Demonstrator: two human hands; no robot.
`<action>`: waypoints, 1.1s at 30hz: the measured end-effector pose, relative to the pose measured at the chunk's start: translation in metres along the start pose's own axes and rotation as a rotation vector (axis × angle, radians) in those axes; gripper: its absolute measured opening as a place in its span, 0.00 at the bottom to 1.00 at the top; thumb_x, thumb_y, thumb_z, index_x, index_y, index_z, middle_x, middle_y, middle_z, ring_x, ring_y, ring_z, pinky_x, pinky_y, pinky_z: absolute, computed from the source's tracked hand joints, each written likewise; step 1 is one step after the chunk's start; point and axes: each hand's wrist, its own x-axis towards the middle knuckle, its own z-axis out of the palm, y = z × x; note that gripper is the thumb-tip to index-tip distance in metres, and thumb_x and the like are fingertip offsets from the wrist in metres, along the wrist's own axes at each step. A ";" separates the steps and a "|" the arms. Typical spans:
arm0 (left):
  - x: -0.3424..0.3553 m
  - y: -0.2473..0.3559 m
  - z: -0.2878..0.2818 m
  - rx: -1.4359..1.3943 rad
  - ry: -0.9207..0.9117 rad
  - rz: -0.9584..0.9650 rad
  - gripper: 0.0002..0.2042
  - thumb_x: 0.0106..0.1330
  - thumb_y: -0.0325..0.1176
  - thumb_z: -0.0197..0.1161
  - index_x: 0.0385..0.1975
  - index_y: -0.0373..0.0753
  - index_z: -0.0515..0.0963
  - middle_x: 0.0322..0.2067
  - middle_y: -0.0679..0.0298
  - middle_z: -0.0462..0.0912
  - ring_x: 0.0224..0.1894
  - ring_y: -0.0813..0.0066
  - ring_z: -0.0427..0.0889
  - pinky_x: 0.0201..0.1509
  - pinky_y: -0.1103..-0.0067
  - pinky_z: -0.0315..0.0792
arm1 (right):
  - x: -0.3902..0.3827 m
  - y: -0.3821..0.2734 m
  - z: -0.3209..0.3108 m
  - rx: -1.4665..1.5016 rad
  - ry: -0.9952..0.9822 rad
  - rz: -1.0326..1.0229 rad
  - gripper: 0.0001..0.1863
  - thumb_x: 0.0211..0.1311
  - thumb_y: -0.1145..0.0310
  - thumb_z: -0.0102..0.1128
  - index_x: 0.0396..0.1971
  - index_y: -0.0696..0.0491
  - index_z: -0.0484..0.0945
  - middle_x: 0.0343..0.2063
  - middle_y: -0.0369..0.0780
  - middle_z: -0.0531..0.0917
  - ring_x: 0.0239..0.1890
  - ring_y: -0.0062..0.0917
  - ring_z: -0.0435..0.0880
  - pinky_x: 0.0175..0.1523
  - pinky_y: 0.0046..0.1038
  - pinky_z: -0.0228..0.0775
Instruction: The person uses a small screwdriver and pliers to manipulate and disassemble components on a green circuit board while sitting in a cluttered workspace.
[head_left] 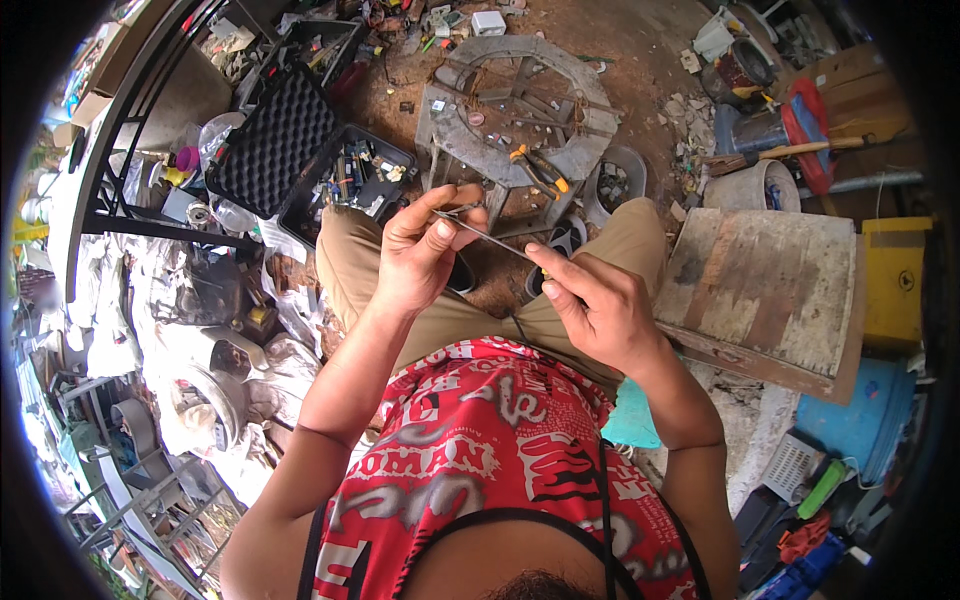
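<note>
My left hand (420,250) is raised above my lap, its thumb and fingers pinching a small dark metal part (466,209) whose kind I cannot make out. From my right hand (600,300) a screwdriver (497,243) points up and left, its thin shaft reaching the part. The fingers of that hand wrap round the handle, where only a bit of yellow shows. Just beyond both hands, pliers (540,172) with yellow and black grips lie on a worn, ring-shaped stand (590,150).
At the left, an open black case (275,140) with foam in its lid holds several small parts. A grey bucket (618,180) stands beside the stand. On the right are a weathered wooden board (760,285), a blue container (860,415) and a yellow box (895,280). Scraps litter the ground.
</note>
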 end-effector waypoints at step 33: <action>0.020 0.041 -0.015 0.697 -0.212 0.228 0.05 0.58 0.25 0.69 0.28 0.32 0.79 0.32 0.57 0.82 0.38 0.68 0.84 0.41 0.77 0.78 | 0.014 -0.011 -0.041 -0.192 -0.098 -0.127 0.19 0.55 0.73 0.62 0.49 0.49 0.80 0.22 0.39 0.75 0.21 0.32 0.78 0.25 0.33 0.72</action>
